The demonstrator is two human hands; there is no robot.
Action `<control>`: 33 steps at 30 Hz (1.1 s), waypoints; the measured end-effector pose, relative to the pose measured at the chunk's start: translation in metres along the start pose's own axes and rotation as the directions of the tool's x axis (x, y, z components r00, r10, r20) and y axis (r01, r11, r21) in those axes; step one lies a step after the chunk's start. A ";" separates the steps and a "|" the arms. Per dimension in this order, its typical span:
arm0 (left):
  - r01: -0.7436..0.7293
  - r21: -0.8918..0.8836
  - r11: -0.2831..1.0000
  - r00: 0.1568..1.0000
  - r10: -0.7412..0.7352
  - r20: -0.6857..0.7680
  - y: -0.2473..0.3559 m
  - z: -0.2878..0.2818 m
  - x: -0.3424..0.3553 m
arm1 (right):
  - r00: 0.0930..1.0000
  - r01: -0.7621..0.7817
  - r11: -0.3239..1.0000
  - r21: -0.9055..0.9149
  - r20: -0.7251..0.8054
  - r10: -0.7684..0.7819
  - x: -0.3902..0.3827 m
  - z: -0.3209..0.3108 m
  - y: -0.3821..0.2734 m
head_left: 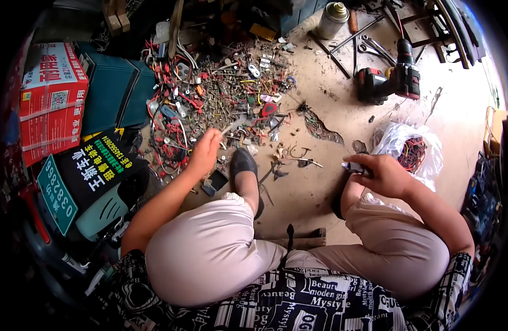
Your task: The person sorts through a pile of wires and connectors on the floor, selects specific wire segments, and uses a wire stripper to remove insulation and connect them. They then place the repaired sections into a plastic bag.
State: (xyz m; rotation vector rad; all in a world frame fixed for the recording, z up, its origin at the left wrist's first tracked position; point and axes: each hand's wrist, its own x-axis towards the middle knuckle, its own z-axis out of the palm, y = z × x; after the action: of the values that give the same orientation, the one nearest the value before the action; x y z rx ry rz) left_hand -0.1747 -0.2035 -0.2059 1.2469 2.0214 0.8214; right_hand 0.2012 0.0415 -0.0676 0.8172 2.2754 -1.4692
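My left hand (206,151) is closed on a thin, pale, flat strip (233,126), held out over the edge of a wide heap of small parts (226,83). Screws, wire ends, connectors and red plastic bits are mixed in that heap. Off to the right, above my right shoe, my right hand (382,172) is closed with its fingers curled round a small dark object (353,166) with a shiny spot. Most of this object is hidden by the fingers, so its kind cannot be made out. A small black tray (214,182) lies below my left wrist.
A white plastic bag (419,140) of wires sits beyond my right hand. Farther off are a cordless drill (394,80), wrenches (378,48) and a spray can (333,21). A red box (52,105) and a green licence plate (57,194) stand at the left.
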 end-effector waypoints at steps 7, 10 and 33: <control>0.363 -0.932 0.010 0.913 -0.206 0.353 0.109 0.043 0.078 | 0.994 -0.109 0.994 -0.014 -0.019 0.109 0.023 0.004 -0.017; 0.394 -0.903 -0.169 0.911 -0.060 0.409 0.147 0.050 0.092 | 0.988 -0.069 0.943 0.325 -0.111 0.110 0.040 0.011 -0.027; 0.499 -0.860 0.108 0.842 -0.298 0.451 0.162 0.030 0.069 | 0.923 0.068 0.977 -0.201 0.385 0.015 0.011 0.010 -0.035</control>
State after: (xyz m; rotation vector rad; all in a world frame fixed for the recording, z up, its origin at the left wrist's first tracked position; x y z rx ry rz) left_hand -0.0911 -0.0768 -0.1124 -0.0452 1.0789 1.3002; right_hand 0.1712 0.0245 -0.0526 0.3933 2.0973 -1.2389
